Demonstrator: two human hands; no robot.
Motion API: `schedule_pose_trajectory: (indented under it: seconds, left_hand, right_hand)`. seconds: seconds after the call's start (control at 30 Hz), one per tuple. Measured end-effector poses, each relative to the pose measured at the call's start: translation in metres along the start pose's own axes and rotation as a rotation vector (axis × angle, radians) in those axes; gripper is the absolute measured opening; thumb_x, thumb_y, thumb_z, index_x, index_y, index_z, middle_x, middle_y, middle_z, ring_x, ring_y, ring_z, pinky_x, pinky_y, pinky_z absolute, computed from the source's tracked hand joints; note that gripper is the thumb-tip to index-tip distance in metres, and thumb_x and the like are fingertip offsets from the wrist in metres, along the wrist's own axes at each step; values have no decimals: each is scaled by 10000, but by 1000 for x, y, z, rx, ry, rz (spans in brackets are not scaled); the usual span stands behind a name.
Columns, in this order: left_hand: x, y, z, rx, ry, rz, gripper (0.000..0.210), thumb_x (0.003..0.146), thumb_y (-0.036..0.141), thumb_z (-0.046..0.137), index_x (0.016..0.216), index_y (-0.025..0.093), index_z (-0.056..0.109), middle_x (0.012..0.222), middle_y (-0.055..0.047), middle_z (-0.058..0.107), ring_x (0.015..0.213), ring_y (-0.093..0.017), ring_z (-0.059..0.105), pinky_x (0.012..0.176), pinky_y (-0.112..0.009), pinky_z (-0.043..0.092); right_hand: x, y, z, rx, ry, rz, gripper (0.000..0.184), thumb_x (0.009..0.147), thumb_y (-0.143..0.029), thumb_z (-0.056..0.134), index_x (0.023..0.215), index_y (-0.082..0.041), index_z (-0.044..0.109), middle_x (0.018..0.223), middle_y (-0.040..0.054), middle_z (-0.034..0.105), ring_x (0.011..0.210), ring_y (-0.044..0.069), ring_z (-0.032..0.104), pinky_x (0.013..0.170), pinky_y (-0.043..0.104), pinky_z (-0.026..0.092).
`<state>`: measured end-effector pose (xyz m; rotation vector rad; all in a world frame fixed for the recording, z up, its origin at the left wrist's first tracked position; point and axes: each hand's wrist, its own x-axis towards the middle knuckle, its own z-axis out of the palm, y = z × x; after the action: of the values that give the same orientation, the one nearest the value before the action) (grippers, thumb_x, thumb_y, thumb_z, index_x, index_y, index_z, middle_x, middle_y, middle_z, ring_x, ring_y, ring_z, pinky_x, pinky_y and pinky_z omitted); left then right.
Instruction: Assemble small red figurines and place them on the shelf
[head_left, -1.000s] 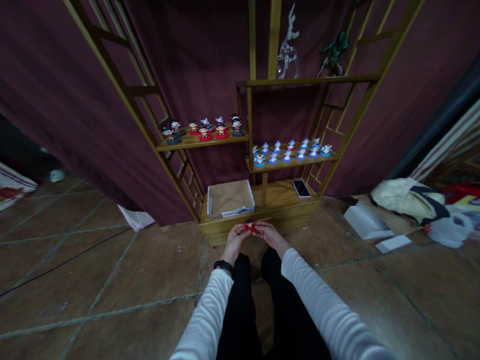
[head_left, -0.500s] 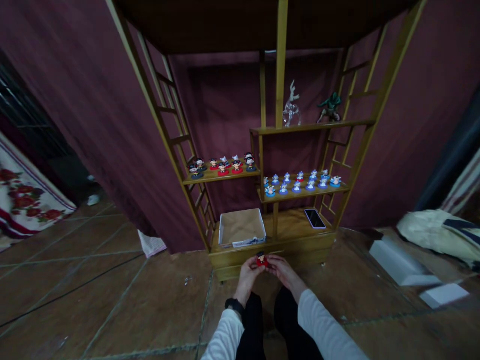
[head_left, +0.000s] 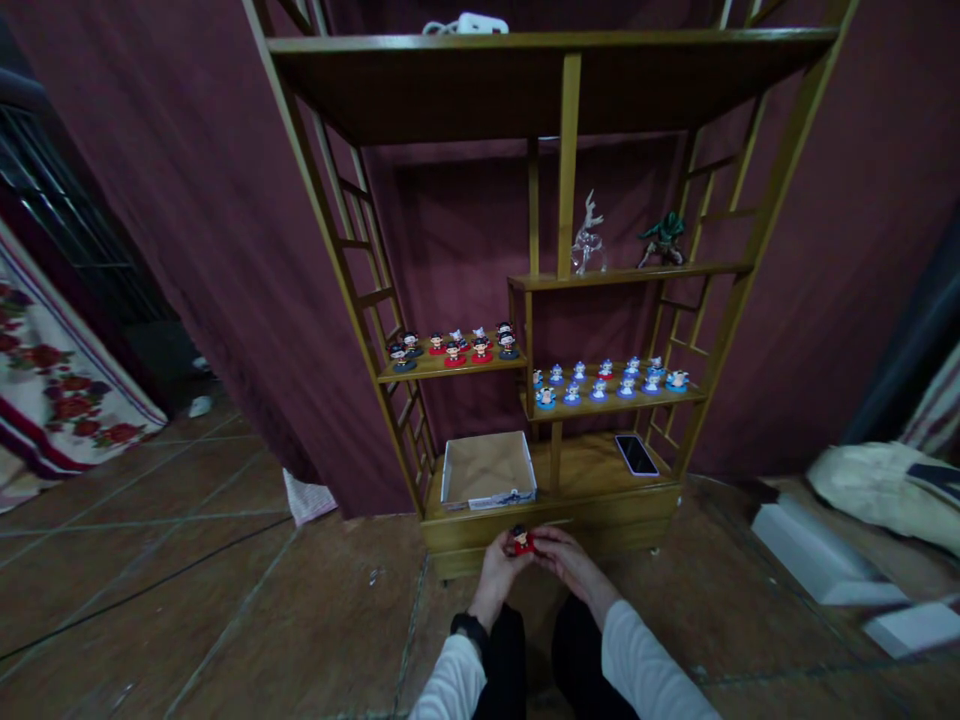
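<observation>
Clear deer statuette point(head_left: 589, 246) near green figure point(head_left: 666, 238), dark-screened phone point(head_left: 636, 455) well below.

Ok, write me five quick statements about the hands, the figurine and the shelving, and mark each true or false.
1. The left hand and right hand both touch the red-and-black figurine. True.
2. The smartphone lies inside the open cardboard box. False: the smartphone lies to the right of the box.
3. The clear deer figurine stands left of the green-topped action figure. True.
4. The black wristband is on the right wrist. False: the black wristband is on the left.
5. A white power strip lies on the topmost visible shelf. True.
</observation>
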<state>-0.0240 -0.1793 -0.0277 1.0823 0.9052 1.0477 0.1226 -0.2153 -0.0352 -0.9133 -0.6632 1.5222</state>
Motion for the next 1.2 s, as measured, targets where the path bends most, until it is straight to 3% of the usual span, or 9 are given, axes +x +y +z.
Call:
schedule_pose_trajectory:
  seconds: [0.27, 0.57, 0.87, 1.2]
  left_hand:
    - [-3, 3, 1, -96, 4, -14, 618, 443, 129, 818, 1016, 163, 589, 911, -66, 667, 794, -158, 631, 764, -297, 499]
    - [3, -4, 4, 117, 29, 53, 601, 512, 147, 791, 1077, 156, 586, 907, -53, 653, 794, -141, 610, 792, -312, 490]
    - [1, -3, 5, 482, 130, 229, 496, 488, 115, 786, 960, 155, 637, 908, -32, 573, 855, -160, 565, 860, -346, 458]
    - [0, -4, 2, 482, 71, 232, 455, 546, 73, 730, 982, 165, 643, 942, -50, 606, 888, -179, 591, 876, -362, 463]
  right_hand:
    - [-5, -7, 3, 4, 35, 21, 344, 568, -317, 800, 858, -201, 655, 855, 36, 708, 786, 173, 666, 798, 341, 508]
    - [-8, -14, 8, -85, 37, 77, 311, 588, -304, 781, 858, -195, 672, 830, 36, 708, 747, 163, 653, 767, 328, 494]
    - [-3, -12, 4, -101, 28, 81, 311, 570, -289, 778, 853, -197, 689, 851, 31, 713, 778, 169, 646, 775, 310, 470]
    - [-4, -12, 3, -99, 18, 99, 357, 553, -262, 785, 890, -203, 683, 866, 28, 717, 810, 181, 651, 785, 324, 470]
